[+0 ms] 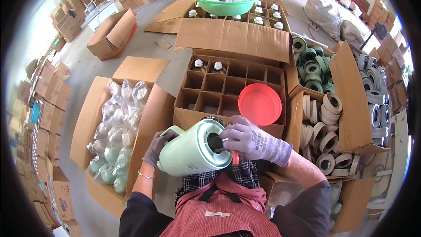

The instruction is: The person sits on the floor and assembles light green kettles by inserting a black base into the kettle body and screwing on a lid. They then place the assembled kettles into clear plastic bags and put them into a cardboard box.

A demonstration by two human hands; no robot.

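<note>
A mint-green plastic vacuum jug [184,153] lies tilted on its side above my lap, its round base turned to the right. My left hand [161,144], in a grey glove, grips it around the handle side. A black round part [215,142] sits in the middle of the base. My right hand [245,138], also gloved, is at that base with curled fingers around a red-handled tool [235,157]. Some metal of the tool shows against the base opening; its working end is mostly hidden. Just beyond my hands, a red plastic basin [260,105] rests on a divided carton [184,118].
White-capped bottles [217,66] stand in the divided carton. Behind it, a green basin [227,6] with a phone sits over more bottles. Bagged green-and-clear parts fill a carton [148,131] at left. Cartons of beige rings [325,164] and green rings [312,68] stand at right.
</note>
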